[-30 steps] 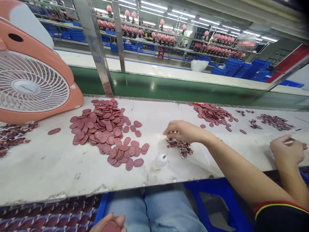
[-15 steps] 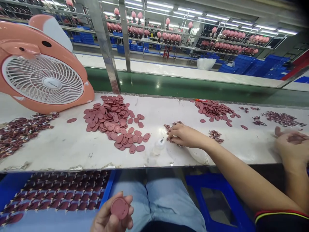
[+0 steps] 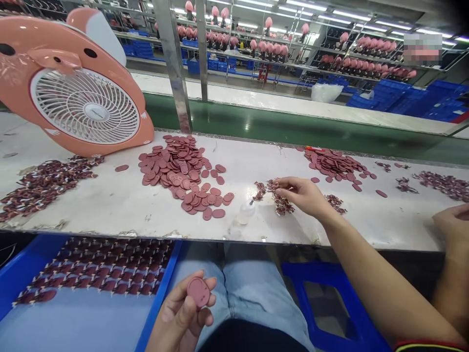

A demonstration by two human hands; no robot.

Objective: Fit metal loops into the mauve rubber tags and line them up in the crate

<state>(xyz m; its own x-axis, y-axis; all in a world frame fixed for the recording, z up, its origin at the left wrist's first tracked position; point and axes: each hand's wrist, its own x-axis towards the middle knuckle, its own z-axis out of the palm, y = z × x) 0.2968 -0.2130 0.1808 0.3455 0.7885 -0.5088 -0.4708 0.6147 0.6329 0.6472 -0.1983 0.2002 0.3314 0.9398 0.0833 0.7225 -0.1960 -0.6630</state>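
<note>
My left hand (image 3: pixel 186 305), low in front of my lap, pinches a round dark-pink disc (image 3: pixel 198 292) between thumb and fingers. My right hand (image 3: pixel 293 191) reaches in over the white table, fingertips closed on a small brown-and-white bow-like piece (image 3: pixel 272 186). Below those fingers lies a small pile of similar pieces (image 3: pixel 284 205), with another little group (image 3: pixel 260 190) to the left. A small translucent bottle (image 3: pixel 246 213) with a dark tip stands beside them. Many pink oval discs (image 3: pixel 172 168) are heaped left of centre.
A pink fan (image 3: pixel 97 112) stands at the left behind a brown heap (image 3: pixel 47 183). Under the table edge, a blue bin (image 3: pixel 91 318) holds rows of assembled pieces. More discs (image 3: pixel 331 164) lie right. A co-worker's hand (image 3: pixel 452 222) is at the right edge.
The view has shifted, and the fan and piles appear further right and higher. My right hand has lifted slightly and drawn right from the small pile. My left hand still holds the disc.
</note>
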